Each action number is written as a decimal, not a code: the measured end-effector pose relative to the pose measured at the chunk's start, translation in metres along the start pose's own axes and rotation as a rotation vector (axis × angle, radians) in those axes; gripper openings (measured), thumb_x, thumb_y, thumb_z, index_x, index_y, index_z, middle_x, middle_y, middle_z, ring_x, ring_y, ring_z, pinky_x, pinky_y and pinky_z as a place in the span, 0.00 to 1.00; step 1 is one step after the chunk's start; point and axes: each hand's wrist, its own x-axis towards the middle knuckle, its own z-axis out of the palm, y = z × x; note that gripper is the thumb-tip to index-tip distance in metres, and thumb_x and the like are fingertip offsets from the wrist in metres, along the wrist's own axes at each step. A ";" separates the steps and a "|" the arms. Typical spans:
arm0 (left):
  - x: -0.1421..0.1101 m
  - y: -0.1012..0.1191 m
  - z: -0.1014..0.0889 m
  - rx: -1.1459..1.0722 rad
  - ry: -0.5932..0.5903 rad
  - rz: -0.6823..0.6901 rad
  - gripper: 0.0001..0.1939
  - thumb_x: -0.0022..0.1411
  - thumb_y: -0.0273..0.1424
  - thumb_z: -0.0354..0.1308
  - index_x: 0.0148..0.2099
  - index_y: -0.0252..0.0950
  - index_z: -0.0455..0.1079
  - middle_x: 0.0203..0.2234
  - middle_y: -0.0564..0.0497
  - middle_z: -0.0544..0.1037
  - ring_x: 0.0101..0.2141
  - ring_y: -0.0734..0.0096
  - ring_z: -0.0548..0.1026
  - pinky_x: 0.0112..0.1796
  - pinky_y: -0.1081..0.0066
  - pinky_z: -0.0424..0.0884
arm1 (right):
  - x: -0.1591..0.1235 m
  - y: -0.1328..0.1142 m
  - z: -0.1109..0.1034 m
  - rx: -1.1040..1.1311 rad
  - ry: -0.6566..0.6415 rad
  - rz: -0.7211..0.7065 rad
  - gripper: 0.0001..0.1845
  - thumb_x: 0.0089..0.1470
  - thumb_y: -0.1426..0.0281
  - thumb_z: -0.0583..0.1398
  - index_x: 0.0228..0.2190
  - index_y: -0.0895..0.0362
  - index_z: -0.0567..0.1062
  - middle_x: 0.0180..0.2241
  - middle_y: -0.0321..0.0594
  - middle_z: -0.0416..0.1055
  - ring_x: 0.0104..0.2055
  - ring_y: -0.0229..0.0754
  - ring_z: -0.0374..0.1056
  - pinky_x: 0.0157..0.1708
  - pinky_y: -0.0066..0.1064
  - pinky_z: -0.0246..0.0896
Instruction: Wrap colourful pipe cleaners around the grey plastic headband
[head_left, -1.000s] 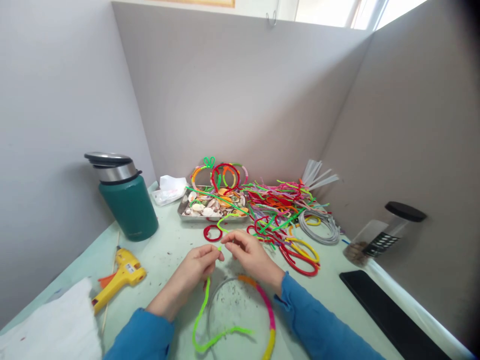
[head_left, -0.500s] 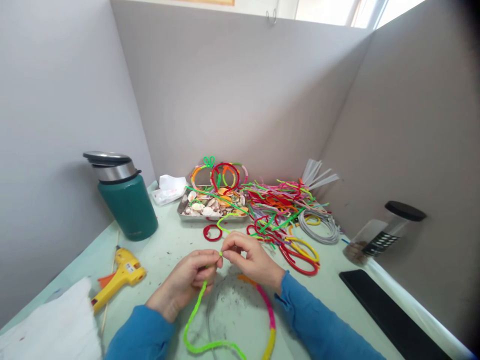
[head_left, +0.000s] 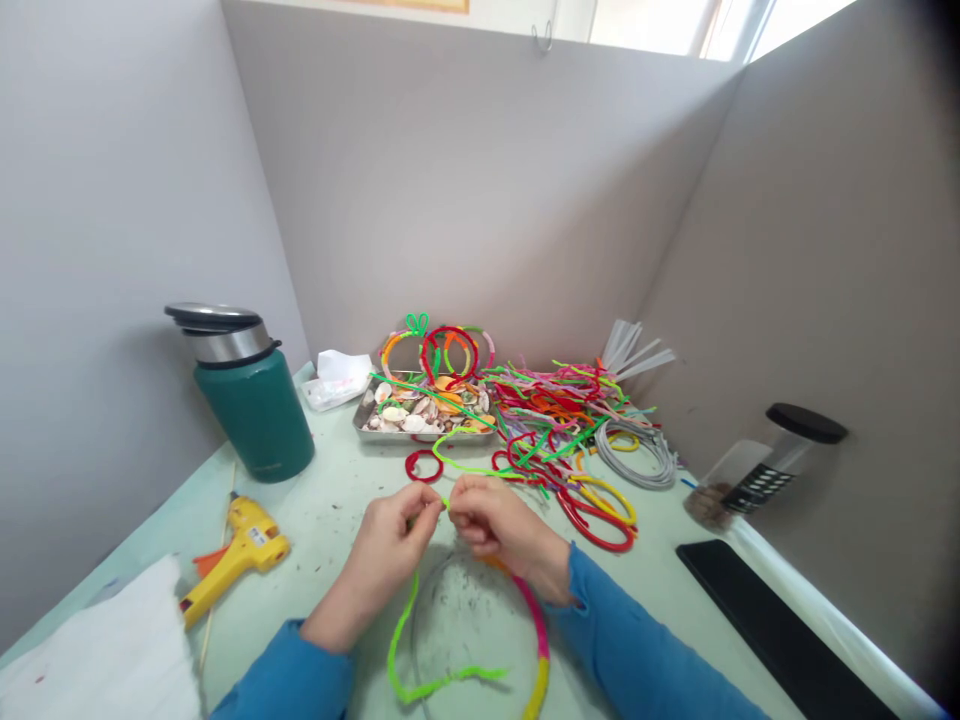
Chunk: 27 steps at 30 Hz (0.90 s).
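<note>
My left hand (head_left: 399, 535) is closed in a pinch on a lime-green pipe cleaner (head_left: 405, 640). The pipe cleaner's fuzzy tail hangs below that hand and bends right along the table. My right hand (head_left: 504, 525) has its fingers curled, pinching the same pipe cleaner where a short bit shows between the fingertips. Below both hands lies a thin wire hoop (head_left: 541, 640), its right side wrapped in orange, pink and yellow, its left side bare grey. The hoop's orange part passes close under my right hand; whether they touch is hidden.
Beyond my hands stand a metal tray (head_left: 420, 437) of shells and a heap of pipe cleaners (head_left: 555, 400). A grey wire coil (head_left: 641, 470) lies right. To the left are a yellow glue gun (head_left: 244, 550), a green bottle (head_left: 259, 415) and a white cloth (head_left: 97, 650). A clear jar (head_left: 757, 475) stands right.
My left hand has turned so its back shows more, and the right fingers have curled in. The pipe cleaner's tail has shifted, and its free end now shows near the hoop's middle.
</note>
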 end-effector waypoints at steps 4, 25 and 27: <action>-0.003 -0.002 0.002 0.314 0.100 0.171 0.08 0.56 0.32 0.51 0.29 0.38 0.69 0.15 0.56 0.64 0.18 0.75 0.60 0.25 0.74 0.51 | 0.004 -0.001 -0.006 0.377 -0.249 0.367 0.07 0.41 0.70 0.53 0.20 0.58 0.57 0.18 0.27 0.49 0.15 0.26 0.37 0.12 0.20 0.29; 0.003 -0.006 0.002 -0.704 -0.200 -0.541 0.09 0.47 0.35 0.58 0.25 0.36 0.64 0.05 0.66 0.46 0.11 0.84 0.40 0.14 0.77 0.42 | -0.005 0.009 0.000 -1.123 0.273 -0.738 0.07 0.56 0.73 0.51 0.31 0.57 0.69 0.31 0.41 0.66 0.32 0.39 0.61 0.32 0.30 0.53; 0.004 -0.007 0.003 -0.631 -0.187 -0.520 0.10 0.47 0.37 0.57 0.24 0.36 0.63 0.06 0.66 0.47 0.11 0.84 0.41 0.15 0.77 0.42 | -0.005 0.010 0.003 -1.089 0.284 -0.706 0.06 0.54 0.74 0.51 0.29 0.57 0.67 0.28 0.39 0.65 0.29 0.37 0.60 0.30 0.29 0.51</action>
